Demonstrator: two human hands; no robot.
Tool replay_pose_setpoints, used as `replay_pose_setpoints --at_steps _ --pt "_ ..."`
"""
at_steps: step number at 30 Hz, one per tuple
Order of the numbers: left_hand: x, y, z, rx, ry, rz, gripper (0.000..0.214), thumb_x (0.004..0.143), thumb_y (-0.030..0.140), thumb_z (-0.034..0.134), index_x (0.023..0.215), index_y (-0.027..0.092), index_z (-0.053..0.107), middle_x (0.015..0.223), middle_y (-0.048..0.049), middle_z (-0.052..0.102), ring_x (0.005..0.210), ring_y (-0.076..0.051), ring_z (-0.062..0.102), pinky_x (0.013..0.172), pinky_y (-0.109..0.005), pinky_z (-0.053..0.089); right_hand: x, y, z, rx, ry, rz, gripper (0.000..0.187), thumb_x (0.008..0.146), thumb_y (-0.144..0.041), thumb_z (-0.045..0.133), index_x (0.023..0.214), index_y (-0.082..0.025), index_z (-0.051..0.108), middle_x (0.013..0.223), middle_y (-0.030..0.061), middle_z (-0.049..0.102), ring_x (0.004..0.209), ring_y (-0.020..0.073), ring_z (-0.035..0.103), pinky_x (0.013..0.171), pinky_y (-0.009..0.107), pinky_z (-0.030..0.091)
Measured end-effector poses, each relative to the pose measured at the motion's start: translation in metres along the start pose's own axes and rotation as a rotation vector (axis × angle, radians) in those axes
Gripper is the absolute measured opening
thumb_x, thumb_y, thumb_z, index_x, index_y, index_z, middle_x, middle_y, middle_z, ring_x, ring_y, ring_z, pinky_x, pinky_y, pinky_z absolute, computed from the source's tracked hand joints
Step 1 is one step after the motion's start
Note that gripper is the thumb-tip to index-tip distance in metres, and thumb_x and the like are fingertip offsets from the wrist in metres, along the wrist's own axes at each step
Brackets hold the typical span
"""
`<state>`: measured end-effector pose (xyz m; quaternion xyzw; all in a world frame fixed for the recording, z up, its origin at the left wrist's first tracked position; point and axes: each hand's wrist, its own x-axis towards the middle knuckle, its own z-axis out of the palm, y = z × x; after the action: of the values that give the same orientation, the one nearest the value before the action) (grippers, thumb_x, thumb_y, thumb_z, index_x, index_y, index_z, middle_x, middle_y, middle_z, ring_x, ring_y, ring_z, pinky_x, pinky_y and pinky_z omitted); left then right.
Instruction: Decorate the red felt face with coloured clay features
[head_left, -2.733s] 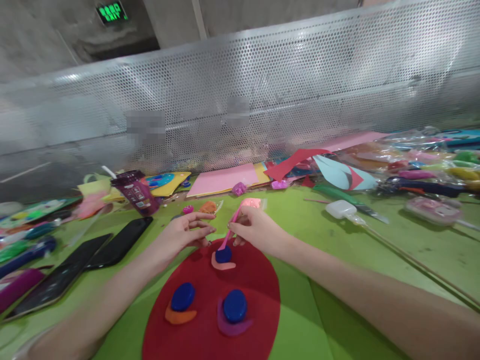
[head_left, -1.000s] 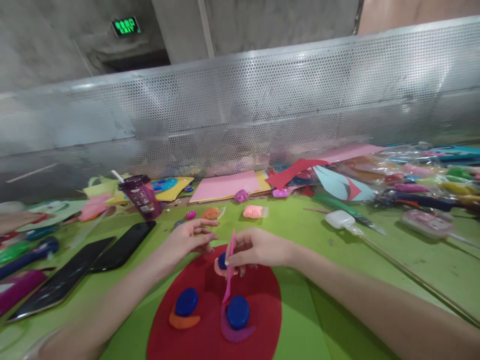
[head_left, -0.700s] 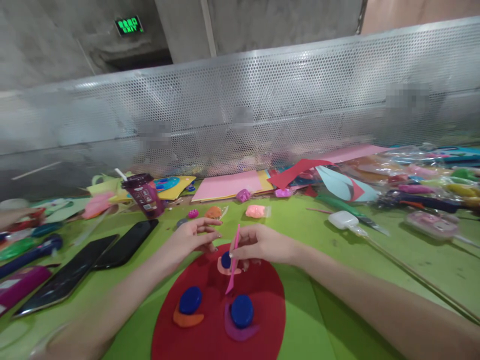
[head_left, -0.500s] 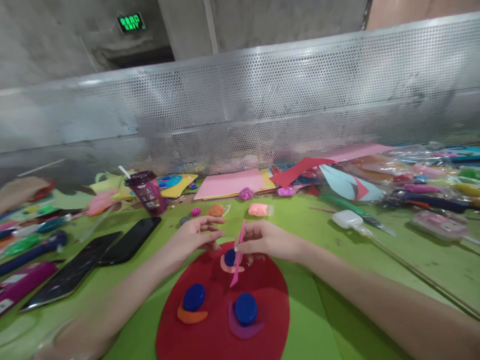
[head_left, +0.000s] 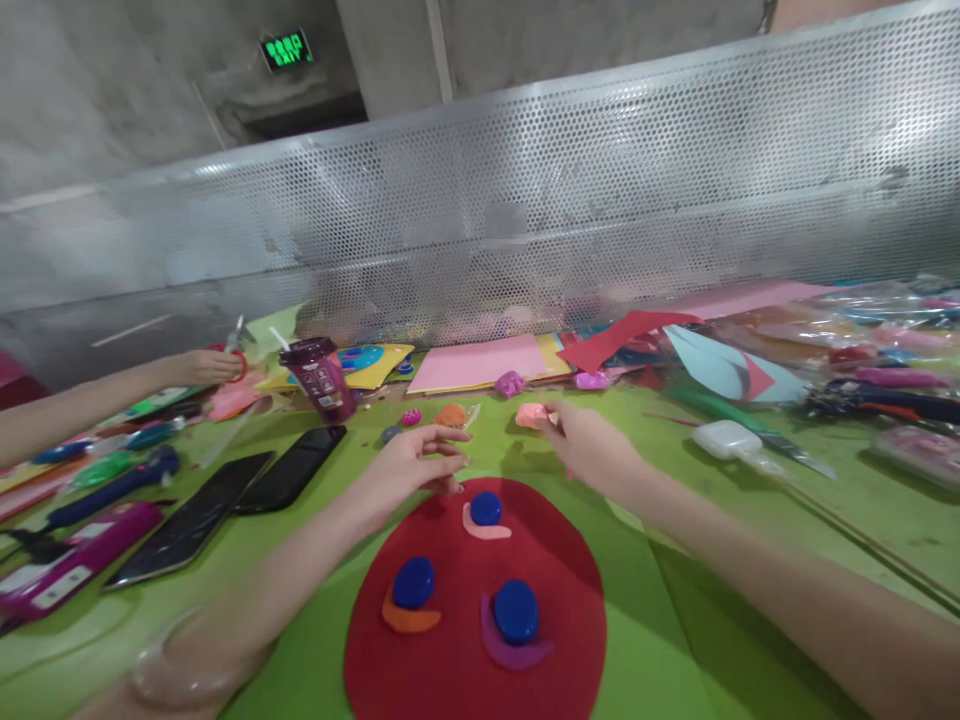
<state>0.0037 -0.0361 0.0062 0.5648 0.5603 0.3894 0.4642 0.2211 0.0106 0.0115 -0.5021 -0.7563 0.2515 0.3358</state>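
Observation:
A red oval sheet [head_left: 480, 660] lies on the green table [head_left: 675, 620] in front of me. On it sit three blue discs, one far [head_left: 486, 507], one left [head_left: 414, 582], one right [head_left: 516, 611], each with a clay crescent under it. My left hand [head_left: 416, 465] rests at the oval's far edge with fingers stretched out and holds nothing. My right hand [head_left: 592, 445] reaches beyond the oval, its fingertips pinched on a pink clay lump [head_left: 529, 415]. A sliver of pink shows under that hand; I cannot tell whether it is the pink tool.
Orange clay [head_left: 452, 414] and magenta clay [head_left: 511, 383] lie near the pink lump. A purple cup [head_left: 322, 378] and two dark phones [head_left: 292, 467] are at left. Another person's hand [head_left: 210, 366] works far left. A white case [head_left: 718, 438] and coloured sheets lie before the perforated metal panel [head_left: 600, 200].
My right hand has left the far blue disc and moved forward to the pink clay lump; the pink tool no longer shows clearly. The left hand stayed put. Another person's arm came in at left.

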Motion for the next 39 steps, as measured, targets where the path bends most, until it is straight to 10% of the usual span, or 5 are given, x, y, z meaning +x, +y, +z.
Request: replay_pose_setpoints --at_steps 4,10,13,39 --pt "0.003 -0.003 0.0 -0.019 -0.003 0.02 0.036 0.071 0.026 0.067 0.103 0.016 0.054 0.084 -0.0008 0.06 0.052 -0.009 0.06 0.056 -0.025 0.049 -0.01 -0.013 -0.018 -0.167 -0.054 -0.248 0.023 0.083 -0.01 0.046 0.105 -0.015 0.049 0.106 0.0137 0.057 0.101 0.0258 0.052 0.076 0.033 0.041" --pt "0.003 -0.004 0.001 -0.043 -0.002 0.028 0.037 0.07 0.025 0.067 0.103 0.014 0.054 0.073 0.0011 0.06 0.051 -0.009 0.059 0.056 -0.025 0.049 -0.034 -0.041 -0.029 0.123 -0.796 -0.357 0.027 0.07 0.0 0.043 0.089 -0.017 0.049 0.094 0.0019 0.068 0.064 0.0094 0.058 0.049 0.018 0.038" --pt "0.003 -0.002 0.002 -0.044 0.007 0.015 0.037 0.07 0.024 0.067 0.102 0.013 0.054 0.076 0.0005 0.06 0.05 -0.009 0.059 0.055 -0.025 0.049 -0.035 -0.041 -0.026 0.169 -0.944 -0.295 0.031 0.067 0.003 0.041 0.09 -0.017 0.049 0.102 0.0052 0.068 0.075 0.0114 0.06 0.048 0.017 0.035" --pt "0.001 0.003 0.003 -0.041 -0.007 0.025 0.031 0.071 0.02 0.066 0.099 0.015 0.055 0.078 0.001 0.057 0.051 -0.009 0.061 0.055 -0.025 0.05 -0.038 -0.035 -0.015 0.121 -0.958 -0.326 0.035 0.068 0.009 0.034 0.085 -0.017 0.049 0.105 0.0066 0.067 0.097 0.017 0.06 0.078 0.031 0.046"
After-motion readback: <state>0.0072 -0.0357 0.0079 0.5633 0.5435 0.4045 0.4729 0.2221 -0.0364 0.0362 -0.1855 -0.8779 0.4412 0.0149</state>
